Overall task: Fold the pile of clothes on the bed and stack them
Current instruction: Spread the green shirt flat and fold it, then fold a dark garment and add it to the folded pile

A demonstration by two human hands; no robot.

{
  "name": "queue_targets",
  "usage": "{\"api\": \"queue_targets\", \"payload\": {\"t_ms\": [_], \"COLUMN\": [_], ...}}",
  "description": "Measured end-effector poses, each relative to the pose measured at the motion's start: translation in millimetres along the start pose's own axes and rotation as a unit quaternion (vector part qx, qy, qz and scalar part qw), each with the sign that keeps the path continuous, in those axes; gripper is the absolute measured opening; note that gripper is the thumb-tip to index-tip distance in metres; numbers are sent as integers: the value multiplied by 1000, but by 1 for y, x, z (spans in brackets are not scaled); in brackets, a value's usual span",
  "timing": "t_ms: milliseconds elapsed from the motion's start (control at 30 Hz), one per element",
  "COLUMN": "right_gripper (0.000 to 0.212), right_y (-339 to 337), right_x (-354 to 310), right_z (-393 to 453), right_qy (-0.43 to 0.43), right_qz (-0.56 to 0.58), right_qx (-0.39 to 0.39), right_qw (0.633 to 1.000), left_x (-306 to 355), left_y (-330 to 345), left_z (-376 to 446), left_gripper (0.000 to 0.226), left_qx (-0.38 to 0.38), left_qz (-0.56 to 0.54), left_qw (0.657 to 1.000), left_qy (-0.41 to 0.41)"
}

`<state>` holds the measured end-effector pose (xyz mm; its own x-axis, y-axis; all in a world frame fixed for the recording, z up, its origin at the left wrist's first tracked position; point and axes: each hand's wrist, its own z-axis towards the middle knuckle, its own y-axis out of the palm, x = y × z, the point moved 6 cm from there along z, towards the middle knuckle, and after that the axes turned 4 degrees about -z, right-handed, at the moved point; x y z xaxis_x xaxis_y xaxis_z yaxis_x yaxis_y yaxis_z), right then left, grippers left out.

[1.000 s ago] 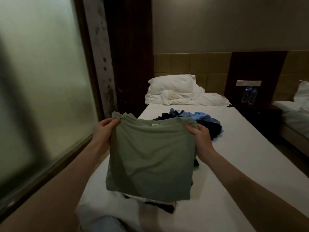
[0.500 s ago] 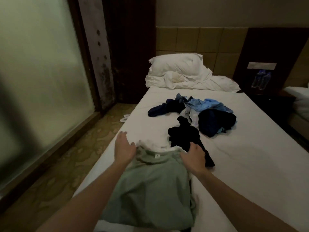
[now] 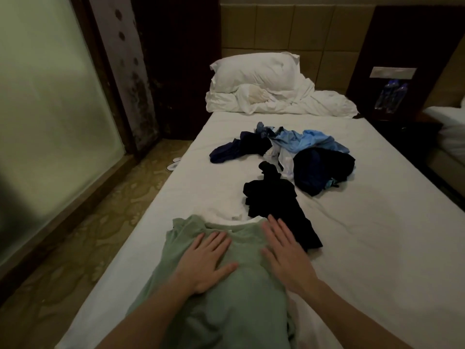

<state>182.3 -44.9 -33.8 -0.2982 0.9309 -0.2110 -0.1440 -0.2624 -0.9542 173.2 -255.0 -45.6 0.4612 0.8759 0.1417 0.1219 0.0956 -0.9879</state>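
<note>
A folded sage-green shirt (image 3: 234, 306) lies on the near end of the white bed (image 3: 364, 260), on top of a white garment (image 3: 226, 215) whose collar shows beyond it. My left hand (image 3: 203, 263) and my right hand (image 3: 286, 258) both press flat on the green shirt, fingers straight. A black garment (image 3: 274, 205) lies crumpled just beyond my right hand. Farther up the bed sits the unfolded pile: a navy piece (image 3: 236, 147), a light-blue shirt (image 3: 307, 142) and a dark bundle (image 3: 324, 170).
A white pillow (image 3: 256, 71) and bunched bedding (image 3: 324, 104) lie at the headboard. A frosted glass wall (image 3: 50, 109) runs along the left, with patterned floor (image 3: 100, 217) between it and the bed. A nightstand with bottles (image 3: 390, 96) and a second bed (image 3: 450, 127) stand at right.
The green shirt, held up in the air by both hands a second ago, now lies on the stack. Both hands have let go of it and moved onto its top, pressing flat.
</note>
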Motion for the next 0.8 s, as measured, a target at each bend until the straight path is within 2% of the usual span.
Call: {"api": "queue_targets", "payload": {"t_ms": [67, 100, 167, 267, 367, 433, 467, 533, 633, 700, 800], "right_gripper": [55, 52, 50, 52, 62, 54, 44, 21, 12, 11, 8], "right_y": [-19, -25, -28, -16, 15, 36, 43, 49, 46, 34, 10], "right_x": [27, 42, 71, 98, 105, 110, 113, 120, 132, 147, 167], "right_z": [9, 16, 37, 77, 110, 125, 130, 137, 144, 146, 137], "right_qy": [23, 45, 100, 155, 125, 116, 120, 134, 159, 211, 295], "right_qz": [27, 40, 65, 81, 59, 54, 47, 20, 16, 112, 270], "right_qx": [105, 128, 126, 30, -100, -129, -121, -91, -47, 34, 150], "right_qw": [994, 990, 985, 984, 985, 983, 984, 987, 986, 970, 904], "left_x": [2, 4, 11, 23, 21, 15, 12, 9, 11, 16, 29], "left_y": [-15, -22, -31, -36, -15, 7, 16, 24, 21, 10, -19], "left_z": [19, 30, 56, 101, 156, 187, 199, 217, 229, 231, 228], "left_gripper": [75, 71, 70, 75, 48, 39, 36, 28, 10, 13, 21], "left_qx": [54, 76, 96, 106, 56, 1, -8, 28, 123, 180, 232], "left_qz": [-15, -19, -16, -63, -114, -157, -173, -189, -290, -378, -479], "left_qw": [998, 997, 995, 992, 989, 980, 975, 971, 939, 900, 841], "left_qy": [-6, -8, -11, -21, -76, -122, -136, -147, -139, -120, -98]}}
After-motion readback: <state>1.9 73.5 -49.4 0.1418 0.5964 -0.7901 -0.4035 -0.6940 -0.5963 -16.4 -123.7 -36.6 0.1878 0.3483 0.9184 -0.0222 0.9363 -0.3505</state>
